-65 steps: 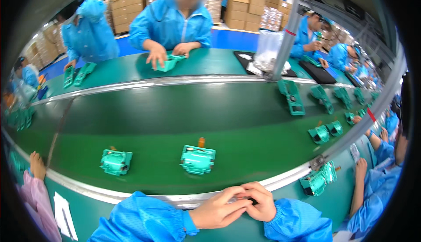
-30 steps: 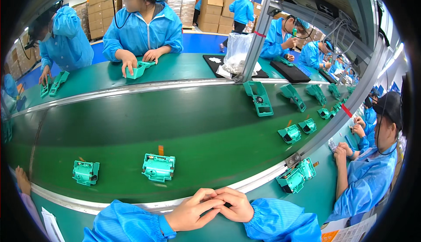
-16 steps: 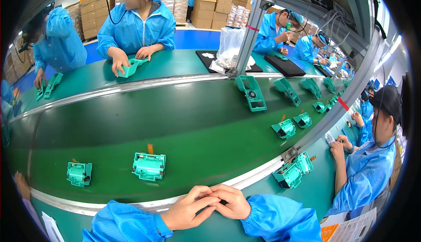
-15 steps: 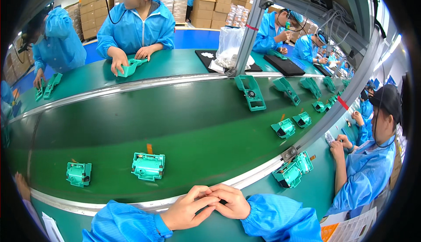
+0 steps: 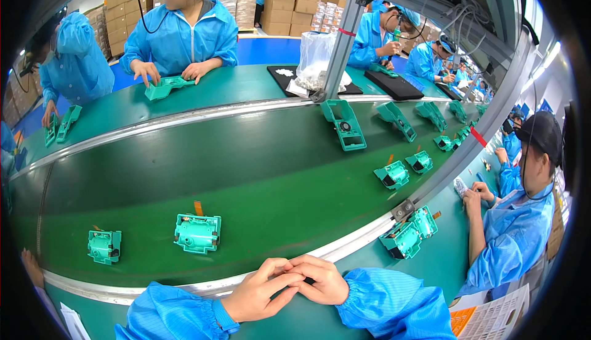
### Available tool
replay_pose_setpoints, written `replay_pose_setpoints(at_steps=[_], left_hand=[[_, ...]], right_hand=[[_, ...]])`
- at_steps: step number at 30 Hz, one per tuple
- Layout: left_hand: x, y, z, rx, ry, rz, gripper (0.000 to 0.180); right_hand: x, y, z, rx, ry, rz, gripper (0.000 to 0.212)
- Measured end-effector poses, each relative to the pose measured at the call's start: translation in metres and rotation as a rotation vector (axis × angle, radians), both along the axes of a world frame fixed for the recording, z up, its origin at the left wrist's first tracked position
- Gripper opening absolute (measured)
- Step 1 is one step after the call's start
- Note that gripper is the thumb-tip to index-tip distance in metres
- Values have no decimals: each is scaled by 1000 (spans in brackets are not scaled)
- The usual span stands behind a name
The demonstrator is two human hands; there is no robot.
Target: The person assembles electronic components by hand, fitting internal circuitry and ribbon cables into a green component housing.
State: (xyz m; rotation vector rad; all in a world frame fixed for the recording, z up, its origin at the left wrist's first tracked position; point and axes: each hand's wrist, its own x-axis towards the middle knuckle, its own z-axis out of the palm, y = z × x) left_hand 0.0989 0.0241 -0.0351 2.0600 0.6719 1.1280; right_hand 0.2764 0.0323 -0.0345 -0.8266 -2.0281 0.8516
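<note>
My left hand (image 5: 257,295) and my right hand (image 5: 321,283) meet over the near edge of the green bench, their fingertips touching. The left thumb and fingers are spread apart, and the right fingers are loosely bent. Nothing shows in either hand. Beyond them on the green belt (image 5: 154,186) sits a green plastic housing (image 5: 198,234) with an orange ribbon cable. A smaller housing (image 5: 104,246) lies farther left. Beside my right sleeve, two joined-looking green housings (image 5: 406,238) rest on the bench.
Larger green shells (image 5: 345,125) and more small housings (image 5: 393,175) line the belt's right side. A metal post (image 5: 452,167) rises by the near rail. Co-workers in blue stand across the belt; one in a black cap (image 5: 511,229) sits at right. A white crate (image 5: 495,315) stands at lower right.
The whole view has shifted slightly, so the belt and its parts appear a little farther left and up. My hands stay together, almost unchanged.
</note>
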Motion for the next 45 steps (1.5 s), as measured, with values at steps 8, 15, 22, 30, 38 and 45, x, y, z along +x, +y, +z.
replay_pose_setpoints(at_steps=[8,15,22,30,38,45], left_hand=[[4,2,-3,2,6,-3,25],[7,2,0,5,3,-7,27],[10,5,-1,7,14,-7,25],[11,5,-2,-24,24,-4,27],[10,4,-2,-80,87,68,33],[16,7,3,-74,99,42,32]], right_hand=[[3,1,-2,1,3,-14,19],[7,2,-1,4,-9,-15,17],[9,4,0,-4,2,-19,17],[9,4,8,153,-142,-108,25],[62,24,92,414,-690,-486,27],[158,55,93,459,-826,-1030,28]])
